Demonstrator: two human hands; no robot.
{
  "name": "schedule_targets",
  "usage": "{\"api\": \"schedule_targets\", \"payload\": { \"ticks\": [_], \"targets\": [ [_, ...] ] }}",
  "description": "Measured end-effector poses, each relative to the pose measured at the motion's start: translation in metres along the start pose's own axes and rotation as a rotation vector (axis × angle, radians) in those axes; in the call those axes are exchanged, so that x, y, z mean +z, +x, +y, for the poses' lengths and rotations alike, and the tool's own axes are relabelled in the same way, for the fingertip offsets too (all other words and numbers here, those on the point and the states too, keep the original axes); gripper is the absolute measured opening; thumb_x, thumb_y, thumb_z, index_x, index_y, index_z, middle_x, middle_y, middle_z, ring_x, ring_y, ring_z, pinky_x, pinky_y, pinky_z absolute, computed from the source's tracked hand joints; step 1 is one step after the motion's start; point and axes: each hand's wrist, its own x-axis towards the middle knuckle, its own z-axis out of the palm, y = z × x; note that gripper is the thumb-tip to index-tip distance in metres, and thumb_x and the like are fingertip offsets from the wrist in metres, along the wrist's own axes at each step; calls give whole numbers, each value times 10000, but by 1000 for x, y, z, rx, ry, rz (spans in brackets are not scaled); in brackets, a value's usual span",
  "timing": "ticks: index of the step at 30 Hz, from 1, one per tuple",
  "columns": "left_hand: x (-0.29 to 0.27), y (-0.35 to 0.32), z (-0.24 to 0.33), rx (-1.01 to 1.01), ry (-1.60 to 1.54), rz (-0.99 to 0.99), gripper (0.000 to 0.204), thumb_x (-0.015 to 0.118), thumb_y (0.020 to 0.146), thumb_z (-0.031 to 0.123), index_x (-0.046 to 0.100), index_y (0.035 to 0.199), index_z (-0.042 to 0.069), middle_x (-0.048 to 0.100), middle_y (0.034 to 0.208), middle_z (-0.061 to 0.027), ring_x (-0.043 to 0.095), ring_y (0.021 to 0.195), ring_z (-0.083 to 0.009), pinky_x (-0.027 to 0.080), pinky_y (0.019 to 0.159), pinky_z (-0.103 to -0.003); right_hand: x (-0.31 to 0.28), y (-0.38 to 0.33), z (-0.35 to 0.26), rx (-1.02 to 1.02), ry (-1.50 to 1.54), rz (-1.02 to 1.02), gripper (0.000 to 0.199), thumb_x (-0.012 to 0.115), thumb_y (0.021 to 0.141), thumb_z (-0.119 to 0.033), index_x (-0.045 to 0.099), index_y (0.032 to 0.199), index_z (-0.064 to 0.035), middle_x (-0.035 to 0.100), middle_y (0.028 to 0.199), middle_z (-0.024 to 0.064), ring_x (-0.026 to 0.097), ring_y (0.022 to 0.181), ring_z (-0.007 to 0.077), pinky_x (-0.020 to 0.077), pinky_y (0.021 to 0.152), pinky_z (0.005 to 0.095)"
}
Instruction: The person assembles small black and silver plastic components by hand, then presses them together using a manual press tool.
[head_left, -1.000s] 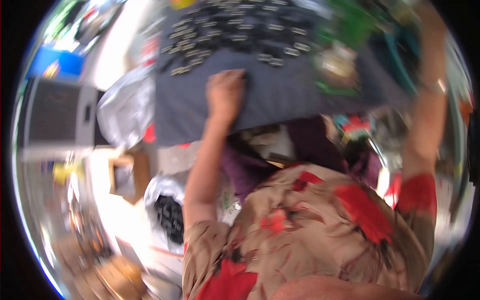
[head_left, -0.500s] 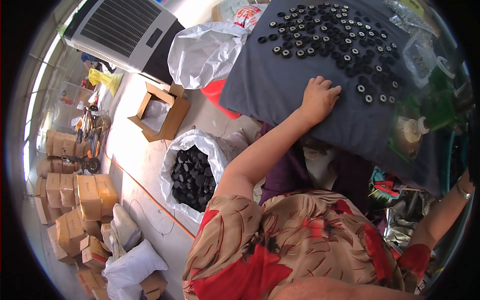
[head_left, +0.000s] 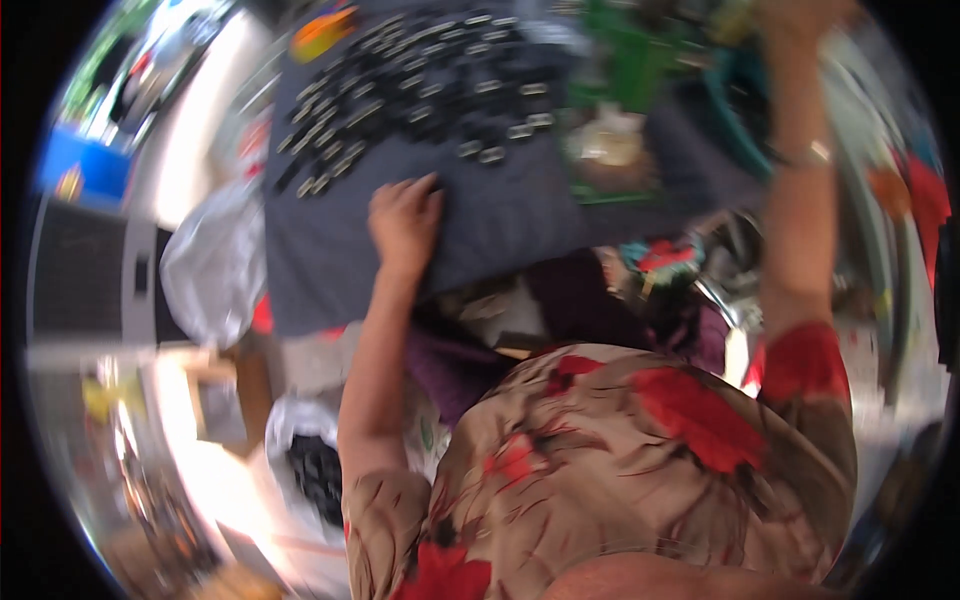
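My left hand (head_left: 403,225) rests on the grey cloth (head_left: 500,205) over the table, near its front edge. Its fingers are loosely bent and slightly apart, and I see nothing in them. Beyond it lie many small round black pieces (head_left: 410,90), a number of them with pale metal rings in the middle. My right hand (head_left: 808,15) reaches far out at the upper right, past the teal basin (head_left: 722,95). Motion smears its fingers, so what it touches or holds cannot be made out. A bracelet (head_left: 820,152) circles that wrist.
A green container (head_left: 625,60) and a pale lumpy thing (head_left: 610,140) stand right of the black pieces. An orange and yellow object (head_left: 322,32) sits at the far left corner. Left of the table hang a white bag (head_left: 215,265) and, lower, a sack of black discs (head_left: 315,470).
The view has swung to the right and blurred. My right arm has stretched from low beside the table up toward the far right. My left hand still rests on the cloth.
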Motion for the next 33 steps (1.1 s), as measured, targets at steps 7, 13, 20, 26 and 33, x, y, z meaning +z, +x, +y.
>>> {"api": "schedule_targets", "payload": {
  "ticks": [7,13,20,26,33],
  "targets": [
    [46,51,112,-132,-508,-29,567,794,741,130,579,1263,77,699,937,-94,621,780,-132,497,709,-280,-18,9,5,136,349,-1,225,523,966,-235,532,813,-70,464,615,-9,416,445,79,361,398,231],
    [83,78,157,-7,-510,-99,626,797,712,143,553,1285,85,693,935,-110,647,766,-201,513,712,-311,-11,6,5,133,338,21,234,514,968,-227,537,807,-59,469,606,-10,416,443,75,358,395,229],
    [90,81,169,-49,-620,-147,716,778,691,75,458,1331,53,685,981,-150,645,924,-336,510,799,-408,-7,16,-26,579,79,183,229,503,976,-213,545,829,-42,473,604,-6,430,463,70,373,425,224],
    [96,78,167,-39,-669,-125,785,789,701,71,389,1377,50,703,1016,-157,665,934,-338,509,825,-398,-38,-26,-61,589,831,251,221,460,995,-208,520,874,-34,505,671,49,450,510,102,412,481,245],
    [95,82,170,-93,-696,-169,797,778,713,63,362,1392,42,704,1034,-153,668,961,-328,511,829,-388,-77,-87,-55,-86,365,-43,232,423,993,-216,503,936,-6,529,726,112,496,562,156,445,537,279]
  ]
}}
